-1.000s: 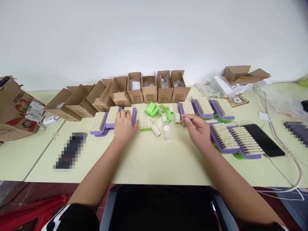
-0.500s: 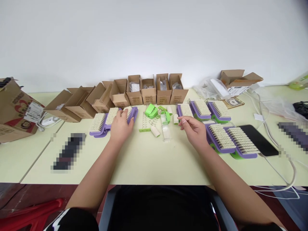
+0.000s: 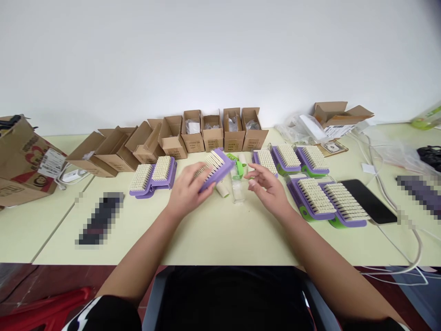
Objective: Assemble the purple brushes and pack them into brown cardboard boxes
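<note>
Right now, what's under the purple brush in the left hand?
Part of a cream cylinder shows below the purple brush; anything else beneath brush or left hand is covered.

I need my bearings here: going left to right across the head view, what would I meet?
Printed carton → two purple brushes → left hand → held brush → clear plastic piece → right hand → black-screened device.

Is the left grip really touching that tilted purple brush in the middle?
Touching. The head view shows the left grip clasping the lower end of the tilted purple brush, covering some bristles.
</note>
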Available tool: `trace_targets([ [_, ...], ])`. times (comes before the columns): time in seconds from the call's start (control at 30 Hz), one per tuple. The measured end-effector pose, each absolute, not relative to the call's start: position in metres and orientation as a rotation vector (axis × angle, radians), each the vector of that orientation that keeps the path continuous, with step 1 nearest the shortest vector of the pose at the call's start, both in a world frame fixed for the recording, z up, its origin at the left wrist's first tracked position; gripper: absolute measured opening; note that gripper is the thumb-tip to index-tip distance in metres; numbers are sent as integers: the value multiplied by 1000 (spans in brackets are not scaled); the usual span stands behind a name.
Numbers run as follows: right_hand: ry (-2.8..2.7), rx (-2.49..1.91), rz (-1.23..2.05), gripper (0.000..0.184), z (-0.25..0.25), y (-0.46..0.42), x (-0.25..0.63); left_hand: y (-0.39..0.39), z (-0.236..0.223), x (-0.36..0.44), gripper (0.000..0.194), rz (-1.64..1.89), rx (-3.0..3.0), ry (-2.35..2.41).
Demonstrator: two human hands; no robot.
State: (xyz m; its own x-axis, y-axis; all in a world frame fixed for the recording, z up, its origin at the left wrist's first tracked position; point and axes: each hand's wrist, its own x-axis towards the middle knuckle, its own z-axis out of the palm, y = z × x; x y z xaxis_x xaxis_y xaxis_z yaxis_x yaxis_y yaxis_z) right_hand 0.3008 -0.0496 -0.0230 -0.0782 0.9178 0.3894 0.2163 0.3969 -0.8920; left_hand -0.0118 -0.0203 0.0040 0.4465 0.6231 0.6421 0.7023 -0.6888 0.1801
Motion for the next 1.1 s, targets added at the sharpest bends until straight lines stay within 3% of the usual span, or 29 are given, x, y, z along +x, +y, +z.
trace_targets([
  [0.07, -1608, -949, 934, 82, -23, -51, 297, -29, -2, -1, 46, -1033, -2740, -966],
  [0.13, -1630, -897, 1012, 99, -23, -52, 295, -37, -8, 10, 49, -1061, -2842, -794],
  [0.33, -1572, -894, 1059, 86, -25, -50, 298, -54, -9, 32, 81, -1378, -2786, -732],
  [0.7, -1749, -924, 689, 96, 3, -65, 293, -57, -12, 33, 112, -1271, -3046, -1291],
  [0.9, -1711, -1291, -99, 66, 46, -35, 327, -54, -6, 29, 92, -1505, -2895, -1445],
  [1.0, -1690, -1487, -222, 49, 57, -2, 338, -51, -7, 26, 80, -1775, -2783, -1498],
  [1.1, -1864, -1650, -181, 43, 53, 28, 327, -44, -15, 22, 84, -2055, -2723, -1613],
])
